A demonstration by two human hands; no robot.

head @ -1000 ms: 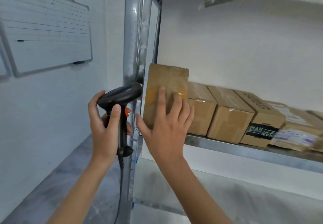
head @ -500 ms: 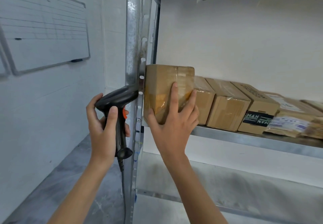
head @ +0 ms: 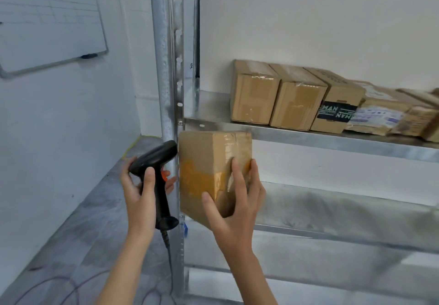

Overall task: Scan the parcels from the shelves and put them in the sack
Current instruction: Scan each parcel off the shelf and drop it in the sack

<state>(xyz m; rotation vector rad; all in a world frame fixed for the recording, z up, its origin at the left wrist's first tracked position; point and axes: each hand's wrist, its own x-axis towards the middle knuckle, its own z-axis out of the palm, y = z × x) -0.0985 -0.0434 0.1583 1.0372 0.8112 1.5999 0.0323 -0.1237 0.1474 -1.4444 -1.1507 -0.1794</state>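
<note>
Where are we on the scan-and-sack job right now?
Done: one parcel is off the shelf, gripped by the right hand in front of the rack. In hand: the left hand holds the scanner with its nose beside that parcel, so the scan looks under way. Left: a row of boxes on the shelf, unscanned as far as I can tell. No sack is in view.
</note>
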